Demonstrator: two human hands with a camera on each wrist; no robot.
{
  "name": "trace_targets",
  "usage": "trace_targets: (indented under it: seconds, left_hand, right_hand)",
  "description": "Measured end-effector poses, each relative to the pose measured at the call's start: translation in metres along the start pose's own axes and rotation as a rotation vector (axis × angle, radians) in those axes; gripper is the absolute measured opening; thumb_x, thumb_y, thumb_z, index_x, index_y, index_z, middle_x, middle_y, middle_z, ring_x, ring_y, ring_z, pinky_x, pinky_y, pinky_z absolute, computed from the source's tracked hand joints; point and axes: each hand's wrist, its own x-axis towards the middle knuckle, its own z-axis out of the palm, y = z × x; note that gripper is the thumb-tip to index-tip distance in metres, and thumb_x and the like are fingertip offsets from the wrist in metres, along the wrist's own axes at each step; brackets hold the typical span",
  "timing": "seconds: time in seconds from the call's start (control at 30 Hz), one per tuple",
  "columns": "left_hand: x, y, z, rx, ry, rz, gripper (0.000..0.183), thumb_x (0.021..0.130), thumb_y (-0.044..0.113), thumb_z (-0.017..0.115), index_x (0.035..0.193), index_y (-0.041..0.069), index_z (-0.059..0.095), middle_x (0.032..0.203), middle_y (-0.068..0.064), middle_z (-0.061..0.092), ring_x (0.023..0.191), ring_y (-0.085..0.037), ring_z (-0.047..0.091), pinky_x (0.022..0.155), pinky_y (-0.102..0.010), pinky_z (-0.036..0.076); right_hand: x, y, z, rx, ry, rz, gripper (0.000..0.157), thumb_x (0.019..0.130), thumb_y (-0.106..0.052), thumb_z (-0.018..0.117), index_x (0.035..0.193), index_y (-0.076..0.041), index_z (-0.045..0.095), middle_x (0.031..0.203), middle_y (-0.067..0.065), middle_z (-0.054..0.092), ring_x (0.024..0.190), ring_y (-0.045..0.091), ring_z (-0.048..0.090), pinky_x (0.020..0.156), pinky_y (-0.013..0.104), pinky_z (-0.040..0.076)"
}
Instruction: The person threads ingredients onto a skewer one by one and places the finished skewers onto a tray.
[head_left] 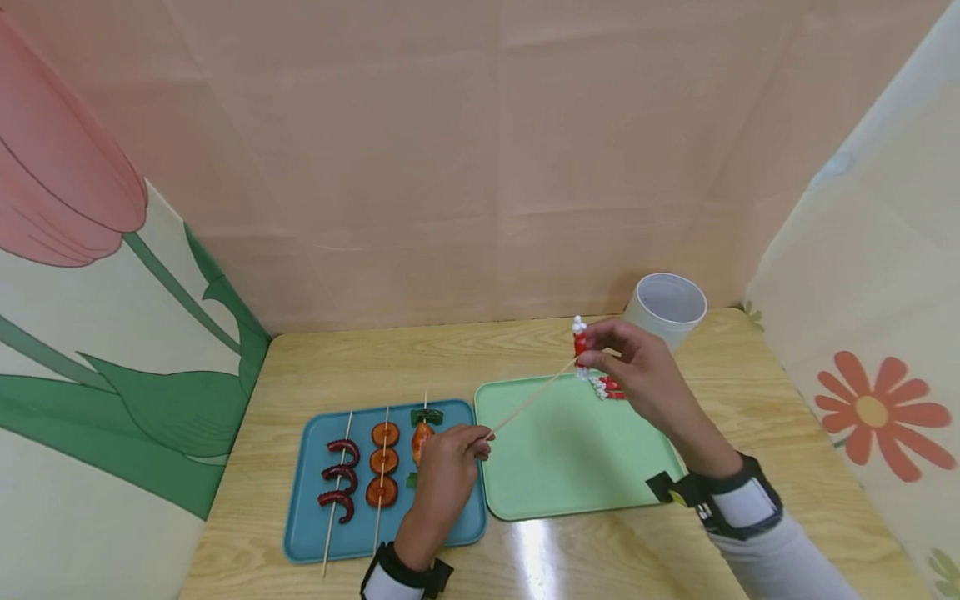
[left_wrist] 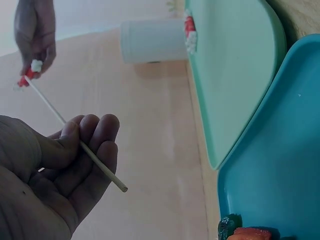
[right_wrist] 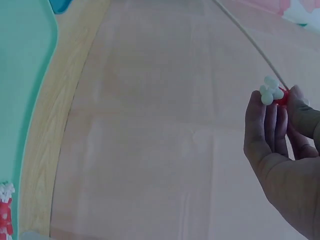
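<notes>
My left hand point(head_left: 444, 477) pinches the lower end of a thin wooden skewer point(head_left: 529, 400) between thumb and fingers, above the blue tray. The skewer slants up to my right hand point(head_left: 637, 367), which pinches a small red piece with white knobbed ends point(head_left: 580, 337), like a toy bone wrapped in red. In the right wrist view the skewer's far end meets the red middle of this piece point(right_wrist: 281, 96). More red-and-white pieces point(head_left: 609, 388) lie at the back of the green tray point(head_left: 570, 467), partly hidden behind the right hand.
On the blue tray point(head_left: 300, 533) lie a skewer of curled sausages point(head_left: 341, 477), one of round orange-brown slices point(head_left: 383, 460) and one with green and orange pieces point(head_left: 422, 437), partly covered by the left hand. A white cup point(head_left: 666, 308) stands behind the green tray, near the wall.
</notes>
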Motion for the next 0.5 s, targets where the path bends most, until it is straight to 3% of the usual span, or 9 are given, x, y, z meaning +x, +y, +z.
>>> trace_targets:
  seconds: [0.27, 0.5]
  left_hand:
    - [-0.001, 0.001, 0.000, -0.005, 0.001, 0.006, 0.016, 0.091, -0.008, 0.069, 0.100, 0.000, 0.079, 0.086, -0.006, 0.078, 0.069, -0.009, 0.073, 0.063, -0.013, 0.056]
    - [-0.004, 0.008, -0.002, 0.005, -0.015, 0.002, 0.019, 0.088, -0.012, 0.069, 0.098, 0.000, 0.079, 0.082, -0.007, 0.077, 0.065, -0.008, 0.072, 0.059, -0.009, 0.053]
  right_hand:
    - [-0.002, -0.005, 0.003, -0.115, 0.076, -0.052, 0.026, 0.087, 0.002, 0.077, 0.112, -0.002, 0.068, 0.098, 0.005, 0.070, 0.089, 0.003, 0.065, 0.079, 0.013, 0.058]
    - [-0.005, -0.006, 0.012, -0.410, 0.221, -0.367, 0.034, 0.075, 0.005, 0.085, 0.106, -0.006, 0.076, 0.092, 0.003, 0.069, 0.085, 0.008, 0.069, 0.079, 0.003, 0.051]
